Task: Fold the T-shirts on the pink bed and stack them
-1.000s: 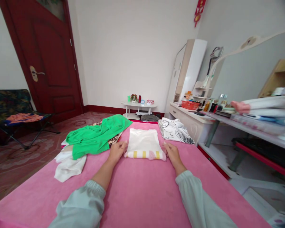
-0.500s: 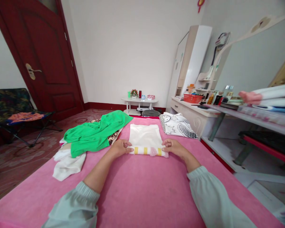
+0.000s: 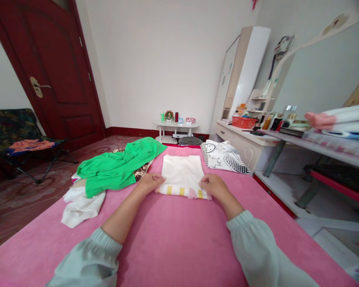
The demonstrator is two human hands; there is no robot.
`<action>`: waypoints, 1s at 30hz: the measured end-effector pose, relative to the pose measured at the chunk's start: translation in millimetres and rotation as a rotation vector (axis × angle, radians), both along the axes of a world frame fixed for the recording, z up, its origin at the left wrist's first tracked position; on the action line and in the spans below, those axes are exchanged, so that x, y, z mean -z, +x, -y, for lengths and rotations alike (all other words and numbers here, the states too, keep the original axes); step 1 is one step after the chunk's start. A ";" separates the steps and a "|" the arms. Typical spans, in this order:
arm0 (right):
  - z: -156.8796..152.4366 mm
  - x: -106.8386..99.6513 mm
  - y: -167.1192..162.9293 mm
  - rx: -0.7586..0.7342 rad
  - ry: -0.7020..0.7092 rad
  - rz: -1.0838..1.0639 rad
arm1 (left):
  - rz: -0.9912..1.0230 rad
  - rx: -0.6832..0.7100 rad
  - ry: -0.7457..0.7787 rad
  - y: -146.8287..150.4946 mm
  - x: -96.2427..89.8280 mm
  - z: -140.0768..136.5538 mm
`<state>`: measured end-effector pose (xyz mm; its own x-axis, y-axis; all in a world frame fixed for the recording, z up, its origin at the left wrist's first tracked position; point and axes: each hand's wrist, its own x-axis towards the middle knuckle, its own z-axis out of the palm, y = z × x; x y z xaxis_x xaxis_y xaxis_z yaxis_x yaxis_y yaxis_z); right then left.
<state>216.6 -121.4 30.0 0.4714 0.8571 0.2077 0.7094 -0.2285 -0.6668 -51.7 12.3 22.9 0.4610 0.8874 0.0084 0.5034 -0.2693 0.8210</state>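
Observation:
A folded white garment (image 3: 182,171) lies flat on the pink bed cover (image 3: 179,239) in front of me. Its near edge shows a band of yellow and white stripes with a pale pink patch towards the right. At the garment's left side, my left hand (image 3: 151,183) has its thumb and fingers pinched on the edge. My right hand (image 3: 214,186) is closed at the right side, its curled fingers over the cloth just above the striped band. The fingertips partly hide the side edges.
To the left lies a heap with a green garment (image 3: 122,163) on top and a white cloth (image 3: 82,209) beneath. A folded black-and-white printed garment (image 3: 225,157) lies at the far right of the bed. A dressing table (image 3: 242,135) and shelf unit stand along the right.
Both hands have moved slightly up from the near edge along the garment's sides, the right one also a little leftward. The striped band's near edge now lies wider and flatter.

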 end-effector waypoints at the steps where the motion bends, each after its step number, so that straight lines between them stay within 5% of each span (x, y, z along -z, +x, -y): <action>1: -2.7 1.3 -2.5 0.005 -0.009 0.048 | 0.003 -0.027 0.017 1.5 0.6 -2.7; 18: -119.1 28.2 34.7 0.076 -0.009 0.309 | -0.056 -0.256 0.200 92.0 23.4 -117.7; 23: -122.0 30.9 35.6 0.051 -0.051 0.388 | 0.108 -0.252 0.168 90.3 32.4 -131.3; 30: -129.7 22.3 45.8 0.063 0.137 0.422 | 0.450 -0.077 0.220 96.2 8.1 -139.8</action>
